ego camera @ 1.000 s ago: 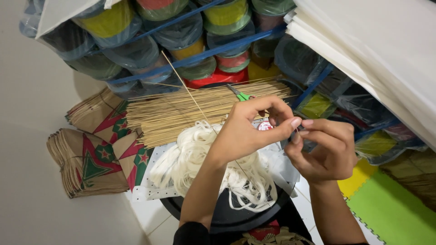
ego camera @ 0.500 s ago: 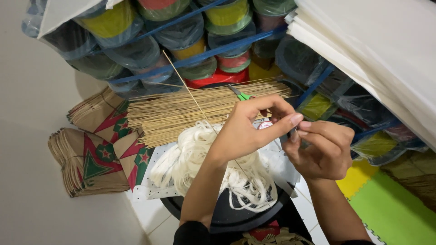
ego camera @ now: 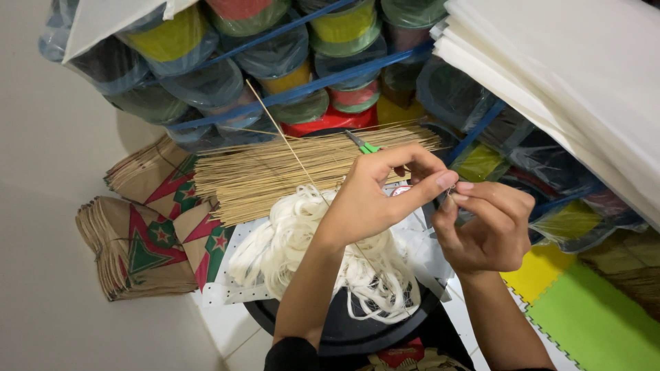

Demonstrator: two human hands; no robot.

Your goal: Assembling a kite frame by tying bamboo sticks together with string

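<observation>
Head view showed both hands raised just in front of the bundle of bamboo sticks (ego camera: 275,175), which lay flat on the floor and serves as the landmark for everything else. The left hand (ego camera: 375,199) hung over the bundle's near right end, its fingers bent and its forefinger stretched out to meet the fingertips of the right hand (ego camera: 491,230), which sat to the right of the bundle. The right thumb and forefinger were pressed together on something too small to make out. Whether the left hand clamped anything could not be told, since its palm faced away.

One thin stick (ego camera: 282,134) slanted across the bundle from the far side and ran under the left hand. A heap of white strands (ego camera: 302,240) lay just on the near side of the bundle, below the left wrist, spilling onto a round black tray (ego camera: 344,330). Green-handled scissors (ego camera: 363,144) rested on the bundle's far edge. Folded paper pieces (ego camera: 137,240) printed with stars were stacked to the left of it. Bagged spools (ego camera: 275,55) of coloured thread rose beyond it, and a stack of white sheets (ego camera: 564,82) stood to its far right.

By my reading, the work was at a fine fingertip stage: a joining or knotting at the point where the two hands met. Such a stage calls for steady pinching and small, close moves, with both wrists kept quiet above the strands.
</observation>
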